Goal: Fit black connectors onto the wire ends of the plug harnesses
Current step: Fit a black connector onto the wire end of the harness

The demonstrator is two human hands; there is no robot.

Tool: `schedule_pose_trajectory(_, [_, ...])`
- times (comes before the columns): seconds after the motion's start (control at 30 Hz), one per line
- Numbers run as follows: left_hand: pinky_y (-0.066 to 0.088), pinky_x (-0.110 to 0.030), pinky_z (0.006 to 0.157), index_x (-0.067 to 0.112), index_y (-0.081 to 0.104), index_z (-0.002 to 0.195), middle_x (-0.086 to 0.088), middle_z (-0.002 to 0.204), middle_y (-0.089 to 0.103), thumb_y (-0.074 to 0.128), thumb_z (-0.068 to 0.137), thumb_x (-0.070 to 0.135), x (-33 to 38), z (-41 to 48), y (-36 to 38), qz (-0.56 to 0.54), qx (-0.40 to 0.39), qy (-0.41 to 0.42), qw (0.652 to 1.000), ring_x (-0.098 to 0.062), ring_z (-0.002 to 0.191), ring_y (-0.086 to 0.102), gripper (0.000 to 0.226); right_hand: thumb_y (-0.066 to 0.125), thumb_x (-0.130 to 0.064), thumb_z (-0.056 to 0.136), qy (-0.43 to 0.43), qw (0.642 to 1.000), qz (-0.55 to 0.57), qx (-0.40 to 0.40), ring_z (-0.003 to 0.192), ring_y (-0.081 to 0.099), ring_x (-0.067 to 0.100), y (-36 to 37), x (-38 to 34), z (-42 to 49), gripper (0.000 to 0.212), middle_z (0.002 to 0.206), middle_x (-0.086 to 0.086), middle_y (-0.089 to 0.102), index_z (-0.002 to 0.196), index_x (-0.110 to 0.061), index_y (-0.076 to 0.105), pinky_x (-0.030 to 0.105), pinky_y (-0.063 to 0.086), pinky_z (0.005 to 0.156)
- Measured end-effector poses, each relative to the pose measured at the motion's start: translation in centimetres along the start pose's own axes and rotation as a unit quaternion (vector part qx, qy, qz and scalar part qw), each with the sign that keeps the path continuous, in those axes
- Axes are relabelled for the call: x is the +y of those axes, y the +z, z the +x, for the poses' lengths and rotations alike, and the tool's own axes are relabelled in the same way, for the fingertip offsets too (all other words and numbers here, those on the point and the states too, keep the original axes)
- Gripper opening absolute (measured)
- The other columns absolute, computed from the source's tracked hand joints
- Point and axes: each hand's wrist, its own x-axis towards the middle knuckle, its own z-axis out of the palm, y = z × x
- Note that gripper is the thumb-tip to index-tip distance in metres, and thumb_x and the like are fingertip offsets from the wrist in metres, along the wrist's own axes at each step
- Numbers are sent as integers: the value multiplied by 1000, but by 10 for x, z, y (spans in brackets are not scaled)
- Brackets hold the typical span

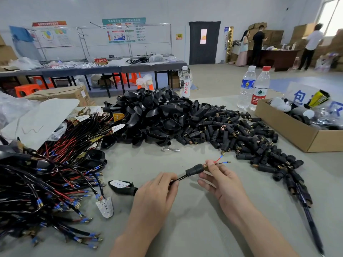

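L hand [156, 190] pinches cable [181, 178] just left of black connector [194, 169], R hand [220, 180] pinching wires [217, 163] at its brass end.

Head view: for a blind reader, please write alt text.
A black cylindrical connector sits on a thin black harness cable: left hand pinches the cable, right hand the wires. Heaped black connectors and wire harnesses lie around.

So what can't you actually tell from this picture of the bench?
Head view only:
- The cable from plug to connector: mostly covered by the left hand.
- Connector's brass end: partly behind the right hand fingers.
- Cardboard box contents: cut off by the right edge.
- Wall posters: text blurred.
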Motion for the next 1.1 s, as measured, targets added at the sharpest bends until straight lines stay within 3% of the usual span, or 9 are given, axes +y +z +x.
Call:
schedule_pose_trajectory(0.13, [38, -23, 55, 25, 63, 92, 15, 73, 58, 54, 95, 33, 3, 0, 0, -2, 24, 9, 1000, -11, 58, 52, 12, 66, -17, 92, 25, 999, 33, -14, 68, 68, 15, 0, -2, 1, 11, 78, 2, 68, 98, -8, 67, 27, 59, 63])
schedule_pose_trajectory(0.23, [42, -25, 54, 24, 64, 92, 14, 74, 58, 49, 94, 35, 2, 1, 0, -6, 40, 12, 999, -11, 57, 51, 19, 65, -14, 92, 39, 998, 40, -27, 67, 68, 14, -2, 0, 2, 18, 76, 0, 69, 107, -4, 68, 25, 59, 66])
schedule_pose_trajectory(0.33, [37, -20, 59, 26, 64, 93, 15, 78, 59, 49, 95, 35, -1, 1, 1, 11, 41, 19, 999, -8, 60, 47, 17, 64, -15, 93, 32, 998, 31, -39, 68, 66, 12, -3, 1, 3, 22, 77, 1, 67, 110, -3, 69, 23, 59, 68])
schedule_pose_trajectory(0.57, [34, -22, 65, 28, 65, 95, 16, 83, 61, 49, 97, 33, -6, 2, 4, 47, 51, 35, 997, -11, 73, 41, 17, 60, -13, 95, 21, 998, 6, -62, 67, 65, 11, -7, 1, 5, 22, 74, 2, 65, 113, -4, 69, 21, 57, 67])
schedule_pose_trajectory(0.77, [32, -20, 66, 27, 65, 94, 17, 83, 60, 50, 97, 31, -7, 2, 6, 50, 44, 39, 997, -7, 71, 38, 16, 58, -10, 97, -12, 997, -48, -62, 69, 64, 11, -8, 2, 5, 22, 73, 3, 64, 116, -5, 67, 21, 57, 69])
schedule_pose_trajectory(1.1, [38, -26, 66, 24, 67, 93, 14, 77, 56, 57, 96, 26, -6, 2, 5, 30, 36, 57, 997, -7, 65, 47, 10, 65, -16, 93, -4, 999, -38, -37, 68, 69, 13, -7, 1, 5, 20, 70, 5, 68, 108, -2, 68, 18, 58, 69])
